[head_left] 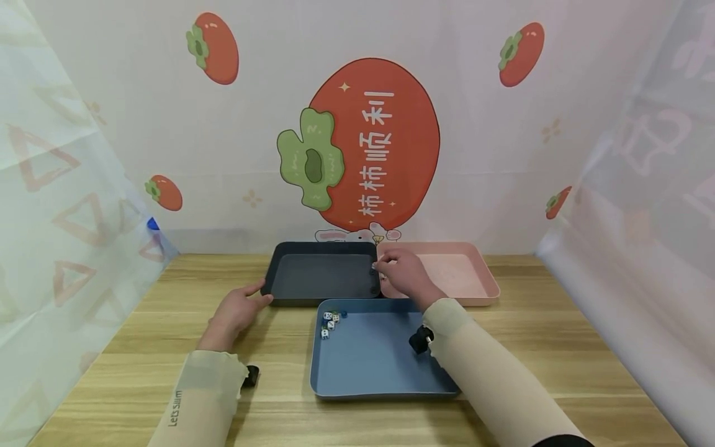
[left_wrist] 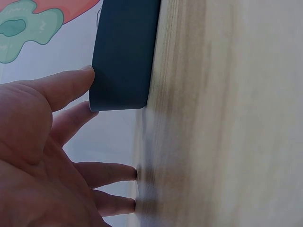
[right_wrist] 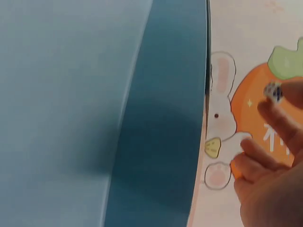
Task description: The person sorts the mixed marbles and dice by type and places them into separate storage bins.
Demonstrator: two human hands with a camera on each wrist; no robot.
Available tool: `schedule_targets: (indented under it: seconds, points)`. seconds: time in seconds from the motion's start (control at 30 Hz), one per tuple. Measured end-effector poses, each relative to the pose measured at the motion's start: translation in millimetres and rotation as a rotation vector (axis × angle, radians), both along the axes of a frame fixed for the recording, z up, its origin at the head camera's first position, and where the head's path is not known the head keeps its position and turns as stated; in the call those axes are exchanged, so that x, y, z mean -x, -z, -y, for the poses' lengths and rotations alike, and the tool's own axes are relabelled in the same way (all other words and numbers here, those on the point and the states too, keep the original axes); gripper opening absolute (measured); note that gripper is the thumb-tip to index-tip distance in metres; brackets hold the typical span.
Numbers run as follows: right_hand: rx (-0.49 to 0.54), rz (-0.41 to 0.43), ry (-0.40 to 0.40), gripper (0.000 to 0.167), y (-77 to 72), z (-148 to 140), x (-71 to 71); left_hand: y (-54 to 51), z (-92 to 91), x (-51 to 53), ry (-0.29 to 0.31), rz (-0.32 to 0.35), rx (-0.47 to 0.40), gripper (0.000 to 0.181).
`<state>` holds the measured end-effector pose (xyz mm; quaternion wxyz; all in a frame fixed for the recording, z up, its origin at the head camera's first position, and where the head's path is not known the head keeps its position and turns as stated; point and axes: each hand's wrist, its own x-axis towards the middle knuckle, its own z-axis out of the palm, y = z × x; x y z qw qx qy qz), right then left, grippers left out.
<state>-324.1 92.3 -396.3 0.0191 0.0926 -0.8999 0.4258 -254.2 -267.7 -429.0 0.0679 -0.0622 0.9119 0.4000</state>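
On the left, the left hand (head_left: 237,308) is spread wide at the near left corner of the black tray (head_left: 322,273). Its thumb and index finger touch the tray's edge, the other fingers reach down toward the wooden counter (head_left: 139,347), and it grasps nothing in full. The tray's floor is mostly bare, but a few small dark pieces (head_left: 373,290) sit along its right wall; they look like dice, though they are too small to tell for sure.

Nearer the person, a blue tray (head_left: 380,360) holds a loose group of dice (head_left: 331,325) in its far left corner. The white ones show best, with a few blue ones among them.

Further right, the right hand (head_left: 406,273) pinches a white die (right_wrist: 273,91) with dark spots between thumb and index finger, raised near where the black and pink trays meet. The pink tray (head_left: 452,273) stands right beside the black one; something small seems to lie by its left wall, partly hidden by the hand.

The work looks like moving dice out of the blue tray, and seems partway along: one is in the fingers, not yet set down, and several remain to be picked up.
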Motion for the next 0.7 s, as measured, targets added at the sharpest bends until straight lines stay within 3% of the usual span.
schedule_targets:
  seconds: [0.2, 0.7]
  points:
    - [0.000, 0.004, 0.086, 0.019, -0.4, -13, 5.3, 0.3, 0.1, 0.1, -0.001, 0.003, 0.004, 0.065]
    - [-0.072, -0.008, 0.105, 0.021, 0.8, -20, 9.0, 0.5, -0.8, 0.9, -0.008, -0.006, -0.006, 0.063]
